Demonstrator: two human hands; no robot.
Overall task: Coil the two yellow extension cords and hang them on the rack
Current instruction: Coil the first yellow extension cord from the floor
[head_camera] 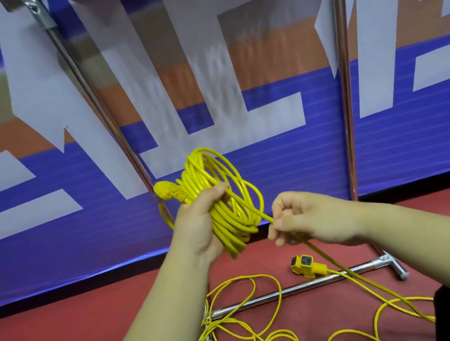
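Our left hand (200, 222) grips the coil (222, 197); our right hand (301, 220) pinches the trailing cord (366, 280). We judge the loose floor loops (246, 332) could snag, pulling turns free.

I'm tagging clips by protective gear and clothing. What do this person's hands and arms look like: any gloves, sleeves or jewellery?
Both are bare. The left hand and right hand wear no gloves, and no ring shows. The left forearm and right forearm are uncovered to the frame edge: no sleeve, watch or wristband in view.
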